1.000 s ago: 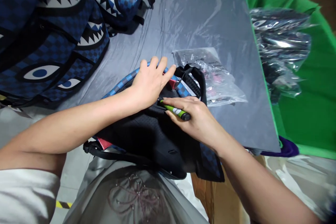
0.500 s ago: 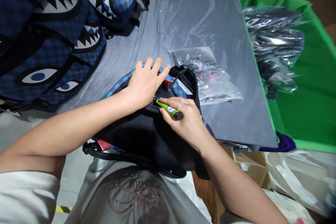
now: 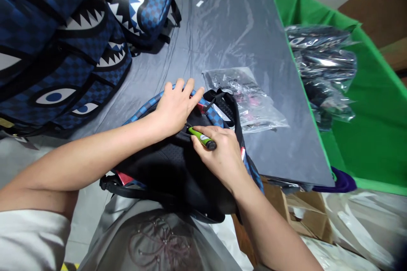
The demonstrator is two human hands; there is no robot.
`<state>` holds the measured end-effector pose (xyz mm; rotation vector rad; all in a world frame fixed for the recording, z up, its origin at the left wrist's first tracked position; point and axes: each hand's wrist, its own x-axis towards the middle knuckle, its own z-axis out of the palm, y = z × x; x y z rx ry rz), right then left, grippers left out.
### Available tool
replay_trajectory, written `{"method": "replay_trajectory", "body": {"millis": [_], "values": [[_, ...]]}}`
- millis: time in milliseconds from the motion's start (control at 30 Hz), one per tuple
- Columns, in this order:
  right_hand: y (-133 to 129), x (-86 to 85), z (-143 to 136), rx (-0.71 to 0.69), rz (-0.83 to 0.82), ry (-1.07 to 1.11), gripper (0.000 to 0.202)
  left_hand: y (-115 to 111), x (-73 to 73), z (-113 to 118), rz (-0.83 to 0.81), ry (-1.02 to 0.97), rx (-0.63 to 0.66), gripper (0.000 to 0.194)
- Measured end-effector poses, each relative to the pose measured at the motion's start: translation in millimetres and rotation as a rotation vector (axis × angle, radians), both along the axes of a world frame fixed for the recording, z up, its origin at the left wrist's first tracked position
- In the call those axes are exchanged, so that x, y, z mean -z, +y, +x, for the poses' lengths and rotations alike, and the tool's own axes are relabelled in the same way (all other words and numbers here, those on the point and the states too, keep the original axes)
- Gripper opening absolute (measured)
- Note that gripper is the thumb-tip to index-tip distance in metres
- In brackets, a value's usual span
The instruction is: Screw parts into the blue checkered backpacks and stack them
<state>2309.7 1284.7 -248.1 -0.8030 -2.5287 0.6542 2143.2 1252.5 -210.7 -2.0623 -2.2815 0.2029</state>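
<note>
One rounded green tool (image 3: 201,137) | dimpled black backpack (image 3: 171,169) | crinkled plastic pouch (image 3: 263,114)

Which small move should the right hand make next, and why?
Probably angle the green tool slightly away from the left hand, over the black bag: the right hand grips the tool, and the tool's far end sits close to the left hand.

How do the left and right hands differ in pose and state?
The left hand is spread over the black bag; the right hand is closed around a green pen-like tool. The left hand points forward; the right hand points mostly leftward. Both are bare.
</note>
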Motion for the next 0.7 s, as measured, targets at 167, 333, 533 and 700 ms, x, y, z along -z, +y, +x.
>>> {"method": "replay_trajectory", "body": {"millis": [167,333,533,700], "values": [[-5,-3.0,-1,0.013,0.049,-0.034,0.019,-3,-2.7,3,-0.011,0.010,-0.009,0.080],[-12,-3.7,-2,0.006,-0.006,0.026,0.022,-9,-11.2,2,-0.033,0.024,0.003,0.084],[-29,-3.9,7,0.049,-0.008,0.081,0.022,-33,-45.1,-11,-0.260,-0.042,-0.086,0.114],[-49,10.0,-18,-0.033,-0.088,0.272,0.023,-56,-40.4,-14,-0.228,-0.019,-0.209,0.131]]}}
